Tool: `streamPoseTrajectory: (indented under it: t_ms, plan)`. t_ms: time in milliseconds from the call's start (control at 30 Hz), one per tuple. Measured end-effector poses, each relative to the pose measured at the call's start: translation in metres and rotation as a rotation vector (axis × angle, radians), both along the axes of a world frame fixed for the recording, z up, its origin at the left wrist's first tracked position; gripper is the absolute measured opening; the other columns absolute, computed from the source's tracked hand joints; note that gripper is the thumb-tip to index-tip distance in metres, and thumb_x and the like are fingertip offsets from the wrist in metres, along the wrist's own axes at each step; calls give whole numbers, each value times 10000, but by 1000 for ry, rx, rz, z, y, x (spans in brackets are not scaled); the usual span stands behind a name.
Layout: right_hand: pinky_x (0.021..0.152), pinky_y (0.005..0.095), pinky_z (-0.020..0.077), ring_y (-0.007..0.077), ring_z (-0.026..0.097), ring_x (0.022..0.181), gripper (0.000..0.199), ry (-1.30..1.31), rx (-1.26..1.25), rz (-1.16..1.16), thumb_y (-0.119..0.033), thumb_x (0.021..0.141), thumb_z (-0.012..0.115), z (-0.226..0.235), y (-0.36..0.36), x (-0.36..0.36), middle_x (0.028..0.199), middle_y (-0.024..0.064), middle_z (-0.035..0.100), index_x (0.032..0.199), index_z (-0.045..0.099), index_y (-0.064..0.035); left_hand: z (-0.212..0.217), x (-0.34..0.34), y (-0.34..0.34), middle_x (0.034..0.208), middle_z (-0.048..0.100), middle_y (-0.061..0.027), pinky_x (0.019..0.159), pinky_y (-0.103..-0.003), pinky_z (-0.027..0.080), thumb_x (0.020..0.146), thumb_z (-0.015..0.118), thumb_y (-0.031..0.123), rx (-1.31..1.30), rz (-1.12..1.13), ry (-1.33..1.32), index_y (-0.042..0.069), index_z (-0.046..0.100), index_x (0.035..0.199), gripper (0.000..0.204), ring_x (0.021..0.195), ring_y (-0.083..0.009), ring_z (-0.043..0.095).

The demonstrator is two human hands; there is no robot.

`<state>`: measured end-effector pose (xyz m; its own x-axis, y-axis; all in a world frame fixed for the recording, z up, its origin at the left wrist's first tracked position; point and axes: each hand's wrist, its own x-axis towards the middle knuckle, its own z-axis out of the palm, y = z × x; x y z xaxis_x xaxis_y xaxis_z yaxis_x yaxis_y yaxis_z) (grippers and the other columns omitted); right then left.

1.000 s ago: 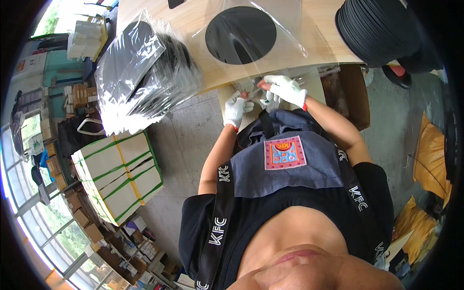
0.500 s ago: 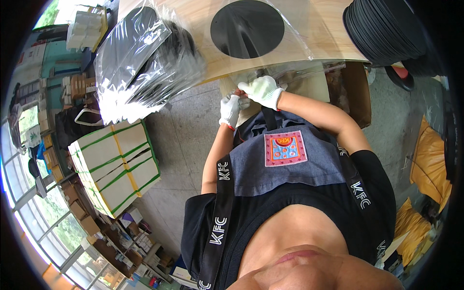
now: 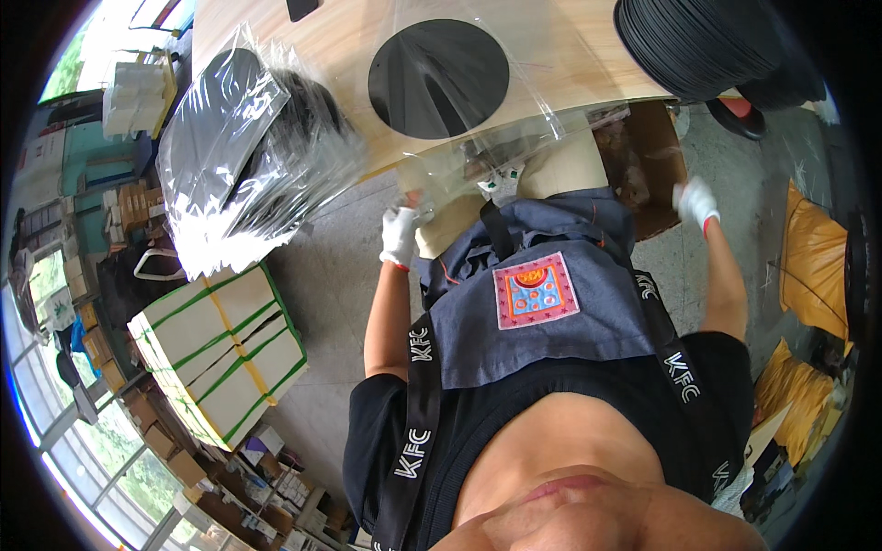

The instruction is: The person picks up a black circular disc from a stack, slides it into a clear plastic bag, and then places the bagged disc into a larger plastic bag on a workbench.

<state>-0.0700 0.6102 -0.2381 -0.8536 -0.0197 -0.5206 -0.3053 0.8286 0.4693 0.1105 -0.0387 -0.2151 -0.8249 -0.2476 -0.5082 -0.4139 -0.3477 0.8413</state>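
My left hand (image 3: 400, 234), in a white glove, grips the near edge of a clear plastic bag (image 3: 496, 138) at the front edge of the wooden table (image 3: 303, 55). Inside the bag lies a flat black disc (image 3: 439, 78). My right hand (image 3: 695, 202), also gloved, is out to the right, away from the bag, beside an open cardboard box (image 3: 648, 165), and holds nothing that I can see. A small white packet (image 3: 501, 181) lies near the table edge over my grey apron (image 3: 542, 303).
A heap of bagged black discs (image 3: 248, 156) sits at the table's left end. A tall stack of bare black discs (image 3: 694, 41) stands at the far right. Strapped white cartons (image 3: 220, 349) rest on the floor to my left; yellow bags (image 3: 813, 257) lie to the right.
Both hands were together at the bag's edge. My right hand has swung off to the right toward the cardboard box, while my left hand stays on the bag.
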Motion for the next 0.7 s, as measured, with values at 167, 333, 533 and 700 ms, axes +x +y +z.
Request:
streamPoseTrajectory:
  t_ms: [167, 333, 533, 700]
  plan:
    - [887, 451, 483, 379, 612, 1015, 423, -359, -222, -149, -350, 886, 521, 77, -125, -9, 1101, 214, 635, 1178, 614, -59, 3, -36, -8, 1098, 643, -140, 710, -305, 546, 946, 571, 252, 264, 173, -148, -14, 534, 1225, 388, 881, -211, 652]
    - [975, 388, 410, 230, 542, 1127, 304, 428, -840, 636, -214, 777, 655, 127, -274, -56, 1235, 56, 568, 1075, 625, -162, -1, -29, -15, 772, 677, -93, 636, -325, 537, 906, 621, 216, -73, 228, -111, 24, 676, 947, 204, 683, -224, 658]
    - [1176, 434, 184, 226, 316, 1377, 718, 235, -946, 1130, -189, 608, 701, 86, -327, -86, 1491, 31, 361, 1304, 524, -182, 29, -35, -19, 1032, 638, -98, 782, -441, 507, 789, 645, 83, -1776, -120, 524, 153, 651, 1034, 255, 913, -328, 603]
    - [1048, 427, 392, 245, 555, 1144, 463, 231, -1283, 1270, -192, 658, 690, 87, -330, -83, 1257, 33, 595, 1119, 663, -152, 61, -62, -10, 1136, 632, -37, 897, -496, 439, 609, 725, 120, -1823, -465, 877, 154, 640, 864, 271, 1041, -293, 578]
